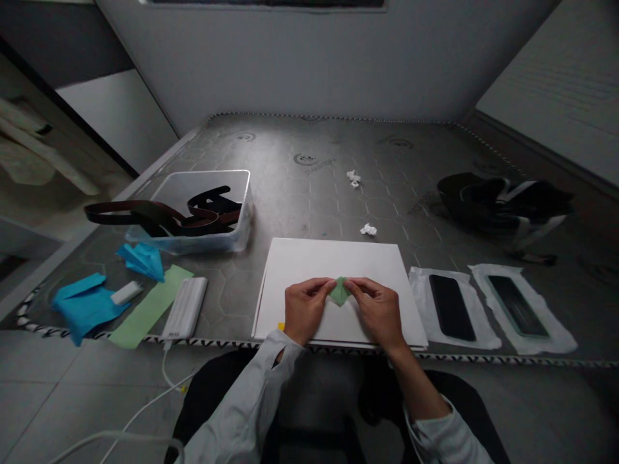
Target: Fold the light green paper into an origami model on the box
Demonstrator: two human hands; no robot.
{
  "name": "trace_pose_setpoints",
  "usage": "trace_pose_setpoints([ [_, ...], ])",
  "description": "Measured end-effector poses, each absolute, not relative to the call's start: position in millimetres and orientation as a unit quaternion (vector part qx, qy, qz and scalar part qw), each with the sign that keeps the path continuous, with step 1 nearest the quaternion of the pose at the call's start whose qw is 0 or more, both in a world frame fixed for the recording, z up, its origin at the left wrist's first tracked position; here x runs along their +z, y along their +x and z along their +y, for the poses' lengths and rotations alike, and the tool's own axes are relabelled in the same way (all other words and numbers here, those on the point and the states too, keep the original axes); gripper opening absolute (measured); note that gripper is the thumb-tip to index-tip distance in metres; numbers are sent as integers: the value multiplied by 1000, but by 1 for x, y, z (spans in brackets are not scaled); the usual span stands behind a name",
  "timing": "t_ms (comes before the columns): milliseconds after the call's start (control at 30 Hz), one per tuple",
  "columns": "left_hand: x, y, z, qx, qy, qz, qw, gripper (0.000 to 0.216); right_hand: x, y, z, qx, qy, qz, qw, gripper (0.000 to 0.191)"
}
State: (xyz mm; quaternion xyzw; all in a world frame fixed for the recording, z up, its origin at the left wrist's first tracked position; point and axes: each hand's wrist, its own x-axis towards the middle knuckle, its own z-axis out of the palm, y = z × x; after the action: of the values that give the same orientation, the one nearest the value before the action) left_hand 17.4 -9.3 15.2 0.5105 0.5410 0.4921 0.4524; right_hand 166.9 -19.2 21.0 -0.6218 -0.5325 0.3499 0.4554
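Note:
A small folded piece of green paper (340, 293) is pinched between both hands, its lower end coming to a point. My left hand (305, 308) grips its left corner between thumb and fingers. On the opposite corner, my right hand (378, 310) is closed in the same kind of pinch. Beneath them lies a flat white box or board (333, 258) at the table's near edge. A bit of yellow (281, 327) shows beside my left wrist.
Left: clear plastic bin (244, 219) holding dark belts (159, 212), blue folded papers (89, 303), green paper strip (149, 309), white power bank (186, 308) with a cable. Right: two phones (452, 307) (518, 306) on white wraps, a black bag (498, 200). Crumpled white scraps (368, 229) lie beyond the board.

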Motion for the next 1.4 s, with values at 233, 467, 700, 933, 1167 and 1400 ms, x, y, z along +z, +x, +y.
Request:
trace_pose_setpoints([
  [233, 14, 15, -6, 523, 445, 543, 483, 17, 21, 165, -17, 387, -611, -487, 490, 26],
  [467, 8, 10, 1, 584, 313, 530, 529, 28, 15, 179, -12, 368, -620, -399, 566, 30],
  [700, 5, 11, 2, 593, 314, 514, 534, 25, 19, 177, -10, 372, -608, -410, 569, 27],
  [933, 5, 15, -3, 543, 427, 532, 490, 11, 23, 182, -15, 234, -640, -525, 510, 19],
  [1167, 4, 15, -5, 499, 513, 546, 436, 5, 27, 187, -17, 86, -640, -627, 436, 16],
  [1400, 5, 15, -6, 489, 536, 552, 412, 7, 24, 191, -14, 64, -637, -650, 410, 17],
])
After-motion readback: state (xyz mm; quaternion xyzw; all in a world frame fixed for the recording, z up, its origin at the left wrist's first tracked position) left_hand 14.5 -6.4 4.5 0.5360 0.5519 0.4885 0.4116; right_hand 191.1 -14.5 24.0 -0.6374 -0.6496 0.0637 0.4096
